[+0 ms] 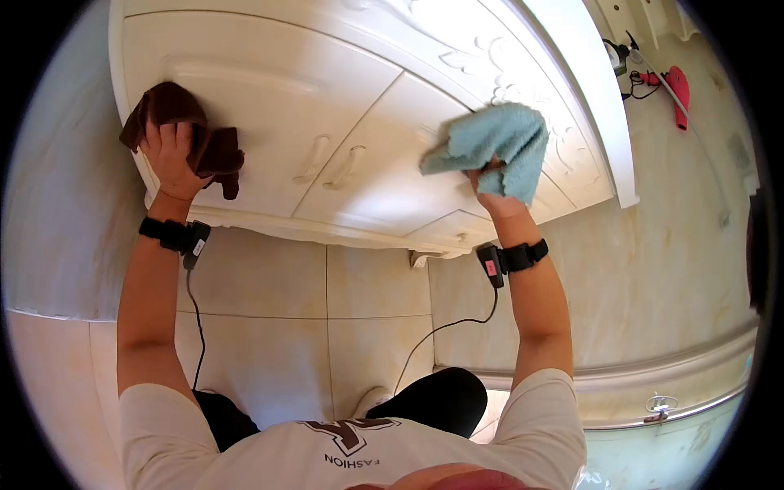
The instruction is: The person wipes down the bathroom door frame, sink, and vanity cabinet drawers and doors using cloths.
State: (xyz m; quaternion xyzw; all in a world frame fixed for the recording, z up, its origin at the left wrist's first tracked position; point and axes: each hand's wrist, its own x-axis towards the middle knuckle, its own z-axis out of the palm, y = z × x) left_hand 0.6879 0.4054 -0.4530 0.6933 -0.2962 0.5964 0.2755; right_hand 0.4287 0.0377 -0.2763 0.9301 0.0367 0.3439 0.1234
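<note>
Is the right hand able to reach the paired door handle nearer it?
Probably, yes: nothing visible stands between the right hand and that door handle, though the blue cloth it holds may hamper gripping.

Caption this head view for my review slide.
Left hand on a brown cloth, right hand with a blue-green cloth, at a white cabinet.

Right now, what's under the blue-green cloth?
Part of the right hand shows under the blue-green cloth; the rest is covered, as is the patch of white cabinet directly behind.
</note>
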